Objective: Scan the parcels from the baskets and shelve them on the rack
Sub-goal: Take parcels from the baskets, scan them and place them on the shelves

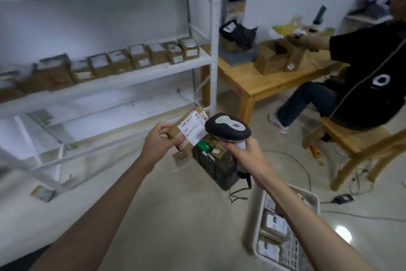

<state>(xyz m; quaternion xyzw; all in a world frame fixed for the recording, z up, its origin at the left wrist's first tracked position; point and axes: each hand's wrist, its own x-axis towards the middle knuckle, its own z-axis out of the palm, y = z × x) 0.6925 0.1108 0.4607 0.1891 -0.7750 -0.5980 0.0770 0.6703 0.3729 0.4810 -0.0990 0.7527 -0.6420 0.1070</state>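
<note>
I hold a brown cardboard parcel (186, 126) tilted, its white barcode label facing up. The scanner (227, 127), dark with a grey top panel, sits just beside the label, head over its right edge. A dark basket (216, 166) on the floor below holds more parcels. A white basket (287, 237) nearer me holds labelled parcels. The white rack (136, 71) carries a row of parcels on its middle shelf.
</note>
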